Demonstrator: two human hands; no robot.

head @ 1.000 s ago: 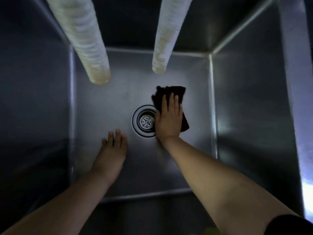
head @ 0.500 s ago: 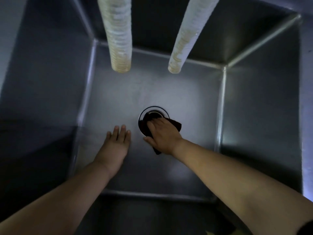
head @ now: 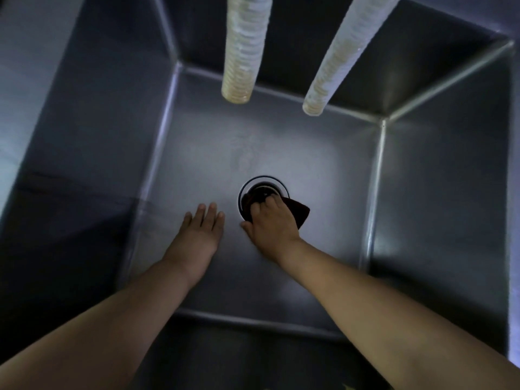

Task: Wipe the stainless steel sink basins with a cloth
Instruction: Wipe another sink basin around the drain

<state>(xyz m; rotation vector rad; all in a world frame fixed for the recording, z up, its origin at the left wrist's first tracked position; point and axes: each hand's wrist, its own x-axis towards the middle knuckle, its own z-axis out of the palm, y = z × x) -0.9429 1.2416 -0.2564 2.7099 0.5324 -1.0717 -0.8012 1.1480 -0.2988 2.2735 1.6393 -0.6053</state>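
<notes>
I look straight down into a deep stainless steel sink basin (head: 213, 153). My right hand (head: 271, 225) is shut on a dark cloth (head: 299, 213) and presses it into the round drain (head: 263, 182) at the middle of the floor; the cloth and my fingers cover most of the strainer. My left hand (head: 201, 233) lies flat on the basin floor just left of the drain, fingers together, holding nothing. Only a corner of the cloth shows to the right of my knuckles.
Two pale ribbed hoses, the left hose (head: 242, 52) and the right hose (head: 334, 68), hang down into the basin from above, ending over the far half of the floor. Steep steel walls (head: 439, 192) close in on every side.
My right hand has dragged the cloth from the floor right of the drain onto the drain itself and bunched it under curled fingers. The left hand stays planted. My view has shifted.
</notes>
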